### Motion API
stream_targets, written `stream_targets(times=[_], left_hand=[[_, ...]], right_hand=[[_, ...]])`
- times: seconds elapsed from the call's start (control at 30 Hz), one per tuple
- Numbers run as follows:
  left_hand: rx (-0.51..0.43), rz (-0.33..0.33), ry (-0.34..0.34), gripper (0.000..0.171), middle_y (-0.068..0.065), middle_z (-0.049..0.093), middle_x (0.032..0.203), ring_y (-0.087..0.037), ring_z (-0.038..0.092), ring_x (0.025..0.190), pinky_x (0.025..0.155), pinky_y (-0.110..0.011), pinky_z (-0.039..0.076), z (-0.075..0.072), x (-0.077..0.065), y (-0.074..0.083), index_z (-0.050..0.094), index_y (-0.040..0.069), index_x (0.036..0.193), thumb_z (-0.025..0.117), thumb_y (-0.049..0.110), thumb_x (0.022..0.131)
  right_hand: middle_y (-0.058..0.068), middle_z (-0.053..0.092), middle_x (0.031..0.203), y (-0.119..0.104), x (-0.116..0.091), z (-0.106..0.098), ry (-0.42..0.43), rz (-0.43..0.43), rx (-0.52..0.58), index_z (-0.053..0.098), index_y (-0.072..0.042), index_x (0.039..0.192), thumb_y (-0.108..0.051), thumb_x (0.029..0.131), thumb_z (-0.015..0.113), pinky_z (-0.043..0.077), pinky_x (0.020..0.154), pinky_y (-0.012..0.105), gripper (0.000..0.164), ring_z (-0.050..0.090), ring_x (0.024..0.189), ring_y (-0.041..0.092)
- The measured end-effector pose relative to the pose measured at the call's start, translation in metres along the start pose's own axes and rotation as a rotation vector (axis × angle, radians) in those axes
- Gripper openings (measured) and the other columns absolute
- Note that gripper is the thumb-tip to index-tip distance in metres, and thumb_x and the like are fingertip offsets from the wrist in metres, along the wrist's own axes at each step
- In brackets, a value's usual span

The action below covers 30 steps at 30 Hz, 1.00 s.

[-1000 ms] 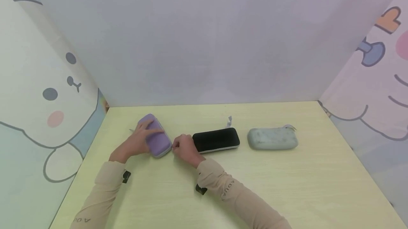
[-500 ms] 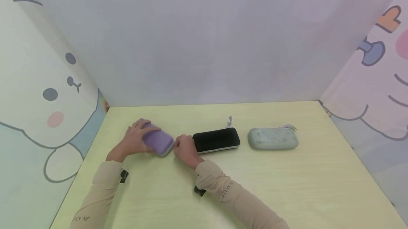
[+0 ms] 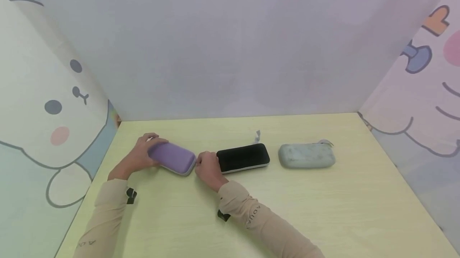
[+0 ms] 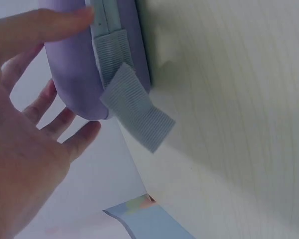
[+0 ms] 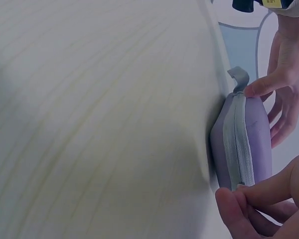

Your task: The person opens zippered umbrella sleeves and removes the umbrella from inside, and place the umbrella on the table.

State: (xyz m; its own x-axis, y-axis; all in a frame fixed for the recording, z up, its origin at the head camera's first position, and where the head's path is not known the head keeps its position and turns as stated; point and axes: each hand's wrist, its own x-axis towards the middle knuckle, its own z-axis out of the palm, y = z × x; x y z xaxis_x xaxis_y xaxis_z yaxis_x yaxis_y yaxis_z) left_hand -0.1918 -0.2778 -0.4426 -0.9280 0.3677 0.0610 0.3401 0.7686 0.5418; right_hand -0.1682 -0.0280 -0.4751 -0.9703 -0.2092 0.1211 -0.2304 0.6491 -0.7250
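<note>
Purple zip case lies on the pale yellow desk, left of centre, long axis roughly left to right. Head view: left hand cups the case's left end, thumb on the near side, other fingers curled over the far edge. Right hand sits at the case's right end, fingers bunched and touching that end; whether they pinch anything cannot be told from here. Just right of this hand lies a black case, then, apart from it, a grey-green case, all three in a row. Both arms wear beige sleeves.

Left wrist view: the case stands against the desk, a grey fabric tab hanging off its rounded end. The thumb presses on the case's upper side; remaining fingers are spread, relaxed, just beside the end.

Right wrist view: the case shows its grey zip band edge-on. Right-hand fingers are curled and pinched together at the near end of the zip band. At the far end, the left hand has one fingertip on the case by the tab.
</note>
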Motion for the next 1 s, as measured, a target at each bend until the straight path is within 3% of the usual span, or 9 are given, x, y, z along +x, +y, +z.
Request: stream_targets(times=[0.23, 0.37, 0.53, 0.83, 1.0], left_hand=[[-0.05, -0.024, -0.032, 0.073, -0.026, 0.032, 0.138, -0.051, 0.035, 0.122, 0.092, -0.064, 0.035, -0.007, -0.002, -0.012, 0.055, 0.005, 0.129, 0.07, -0.011, 0.059], [-0.072, -0.059, -0.023, 0.071, -0.024, 0.038, 0.137, -0.049, 0.034, 0.125, 0.095, -0.064, 0.033, -0.009, -0.004, -0.016, 0.054, 0.005, 0.13, 0.074, -0.008, 0.063], [-0.089, -0.058, -0.013, 0.07, -0.021, 0.043, 0.135, -0.045, 0.035, 0.127, 0.097, -0.062, 0.033, -0.009, -0.005, -0.022, 0.054, 0.004, 0.131, 0.078, -0.005, 0.066], [-0.114, -0.096, -0.024, 0.072, -0.023, 0.042, 0.135, -0.047, 0.04, 0.121, 0.093, -0.06, 0.038, -0.011, -0.008, -0.026, 0.053, 0.005, 0.132, 0.083, 0.005, 0.066], [-0.106, -0.154, -0.026, 0.074, -0.023, 0.04, 0.137, -0.047, 0.039, 0.122, 0.096, -0.061, 0.033, -0.011, -0.009, -0.024, 0.052, 0.006, 0.133, 0.085, 0.015, 0.067]], right_hand=[[0.002, 0.067, 0.068, -0.003, -0.001, 0.0, 0.022, -0.007, 0.012, 0.073, -0.003, 0.072, 0.011, 0.07, 0.061, 0.046, 0.058, 0.019, 0.019, 0.054, 0.06, 0.006], [0.001, 0.066, 0.067, -0.002, -0.002, 0.003, 0.05, -0.019, 0.0, 0.072, -0.004, 0.071, 0.011, 0.071, 0.061, 0.046, 0.058, 0.019, 0.019, 0.054, 0.06, 0.005], [0.001, 0.066, 0.066, -0.001, -0.003, 0.004, 0.077, -0.027, -0.002, 0.071, -0.004, 0.07, 0.011, 0.072, 0.062, 0.047, 0.058, 0.02, 0.018, 0.055, 0.06, 0.007], [0.004, 0.068, 0.072, 0.0, -0.003, 0.006, 0.083, -0.018, -0.001, 0.073, -0.004, 0.074, 0.012, 0.072, 0.063, 0.048, 0.06, 0.021, 0.018, 0.058, 0.064, 0.009], [0.005, 0.067, 0.071, 0.001, -0.004, 0.007, 0.064, -0.02, 0.041, 0.071, -0.002, 0.073, 0.013, 0.074, 0.058, 0.045, 0.056, 0.019, 0.02, 0.054, 0.061, 0.006]])
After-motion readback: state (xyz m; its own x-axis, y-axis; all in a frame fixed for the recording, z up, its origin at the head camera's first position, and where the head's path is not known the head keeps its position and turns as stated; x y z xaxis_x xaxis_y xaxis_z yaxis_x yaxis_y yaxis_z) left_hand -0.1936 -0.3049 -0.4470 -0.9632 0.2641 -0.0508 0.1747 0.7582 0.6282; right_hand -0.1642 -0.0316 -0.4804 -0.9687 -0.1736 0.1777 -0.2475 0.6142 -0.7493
